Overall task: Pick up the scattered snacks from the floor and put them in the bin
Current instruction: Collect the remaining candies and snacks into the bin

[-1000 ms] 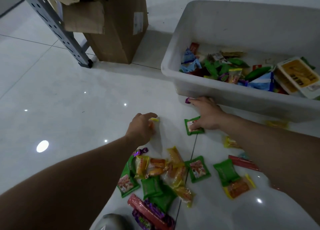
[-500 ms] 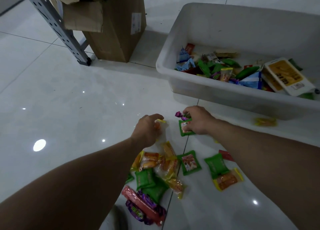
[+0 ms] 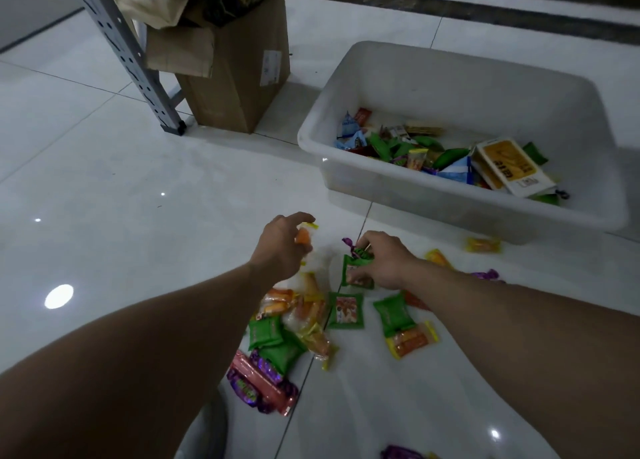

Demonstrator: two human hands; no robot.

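My left hand (image 3: 282, 247) grips a clear packet with an orange snack and a yellow end (image 3: 304, 235), lifted just off the floor. My right hand (image 3: 382, 259) holds a green snack packet (image 3: 353, 271) together with a purple candy (image 3: 349, 244). Below both hands, several green, orange, pink and purple snacks (image 3: 298, 323) lie scattered on the white tile floor. The white plastic bin (image 3: 356, 178) stands beyond my right hand, partly filled with snacks and a yellow-and-white box (image 3: 509, 168).
A cardboard box (image 3: 235, 78) and a grey metal shelf leg (image 3: 138, 74) stand at the back left. Loose snacks lie by the bin's front: a yellow one (image 3: 483, 245), an orange one (image 3: 438, 258), a purple one (image 3: 488, 275).
My right hand gathered the green packet and the purple candy from beside the bin and lifted them. My left hand kept hold of its orange snack. The view pulled back from the bin.
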